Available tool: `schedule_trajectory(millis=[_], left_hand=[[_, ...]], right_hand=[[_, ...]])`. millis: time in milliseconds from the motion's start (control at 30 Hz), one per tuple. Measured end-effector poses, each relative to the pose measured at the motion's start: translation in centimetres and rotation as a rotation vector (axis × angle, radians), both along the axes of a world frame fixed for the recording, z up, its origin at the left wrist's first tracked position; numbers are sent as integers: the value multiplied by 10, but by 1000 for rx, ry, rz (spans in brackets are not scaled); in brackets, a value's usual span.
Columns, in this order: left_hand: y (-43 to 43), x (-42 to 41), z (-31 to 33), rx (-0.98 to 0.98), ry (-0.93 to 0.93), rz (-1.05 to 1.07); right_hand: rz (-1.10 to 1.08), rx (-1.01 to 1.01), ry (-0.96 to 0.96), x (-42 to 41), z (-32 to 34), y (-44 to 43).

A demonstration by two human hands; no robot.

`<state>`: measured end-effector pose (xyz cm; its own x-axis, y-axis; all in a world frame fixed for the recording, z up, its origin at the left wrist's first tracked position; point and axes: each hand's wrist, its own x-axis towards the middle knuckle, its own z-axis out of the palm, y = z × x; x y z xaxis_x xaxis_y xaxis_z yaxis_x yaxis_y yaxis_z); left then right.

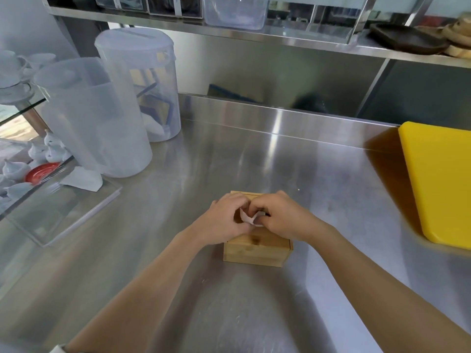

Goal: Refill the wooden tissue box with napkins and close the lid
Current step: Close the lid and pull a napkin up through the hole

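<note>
A small wooden tissue box (256,250) sits on the steel counter, its lid down on top. A white napkin (248,218) sticks up from the middle of the lid. My left hand (224,220) rests on the left half of the lid with its fingers curled around the napkin. My right hand (283,216) covers the right half and pinches the napkin's tip between thumb and fingers. Most of the lid and its opening are hidden under both hands.
Two large translucent plastic pitchers (102,118) stand at the back left, beside a clear acrylic tray (63,212) holding a loose napkin (82,179). A yellow cutting board (441,182) lies at the right. A steel shelf (254,34) overhangs the back.
</note>
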<state>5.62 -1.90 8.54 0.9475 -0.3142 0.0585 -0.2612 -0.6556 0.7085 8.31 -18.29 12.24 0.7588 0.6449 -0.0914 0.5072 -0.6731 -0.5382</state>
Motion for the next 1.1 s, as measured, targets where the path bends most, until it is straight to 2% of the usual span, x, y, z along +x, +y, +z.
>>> schedule_trajectory(millis=[167, 300, 400, 533, 733, 900, 933, 1000, 1100], left_hand=[[6, 2, -8, -58, -8, 19], [9, 3, 3, -160, 95, 34], [10, 4, 8, -291, 153, 53], [8, 2, 5, -480, 207, 96], [12, 2, -2, -648, 198, 198], [15, 3, -1, -735, 158, 328], [15, 4, 0, -754, 147, 341], [15, 4, 2, -778, 147, 345], [13, 4, 3, -628, 210, 245]], right_hand=[[-70, -1, 23, -1, 5, -12], [-97, -24, 80, 1, 6, -29], [-126, 128, 215, 0, 2, -32], [-215, 316, 274, 0, -2, -31], [-244, 408, 306, 0, -8, -34], [-458, 799, 285, 3, 4, -39], [-469, 769, 259, 5, 7, -40], [-435, 570, 242, 6, 9, -39], [-344, 262, 260, 6, 0, -34]])
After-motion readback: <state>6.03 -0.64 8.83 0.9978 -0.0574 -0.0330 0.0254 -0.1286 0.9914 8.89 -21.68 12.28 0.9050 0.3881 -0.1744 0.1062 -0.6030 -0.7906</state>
